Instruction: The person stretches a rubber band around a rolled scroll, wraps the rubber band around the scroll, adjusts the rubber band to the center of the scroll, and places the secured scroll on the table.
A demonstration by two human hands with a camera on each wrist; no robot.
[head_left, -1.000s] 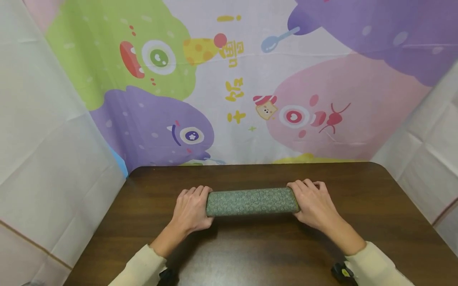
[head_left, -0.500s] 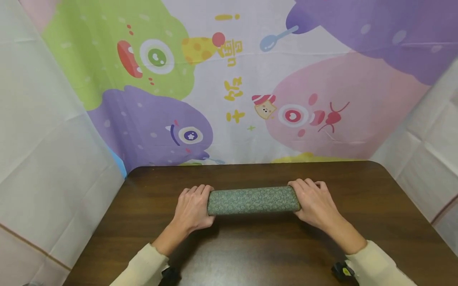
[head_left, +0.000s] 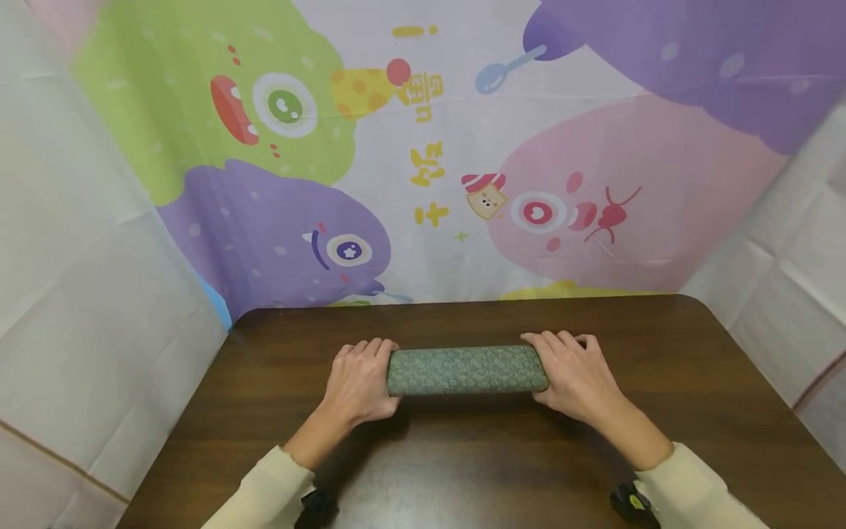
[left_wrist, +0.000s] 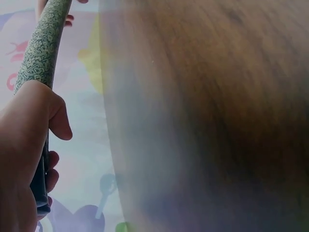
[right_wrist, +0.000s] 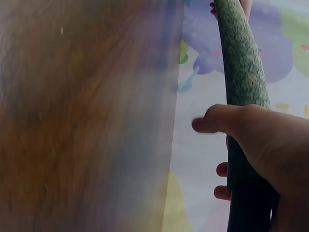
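A long green bar-shaped thing [head_left: 468, 370] with rounded edges and a fine floral pattern lies level across the head view; its exact kind cannot be told. My left hand [head_left: 362, 378] grips its left end, fingers over the far side and thumb on the near side. At the opposite end, my right hand [head_left: 573, 375] holds it in the same way. Both wrist views show the bar running lengthwise, patterned surface [left_wrist: 42, 46] in the left one, with a dark end [right_wrist: 248, 205] under the palm in the right one. It is held above the table, and the hands cover both ends.
Below is a dark brown wooden table [head_left: 456, 463] with rounded far corners. A cartoon-printed cloth [head_left: 449, 272] hangs behind its far edge. White panels stand at the left [head_left: 99, 279] and right [head_left: 786, 272]. Black wrist devices [head_left: 317, 507] show under the sleeves.
The bar has levelled slightly and looks a little shorter in view. My hands have come slightly closer together, still gripping both ends. The head view has drifted a little.
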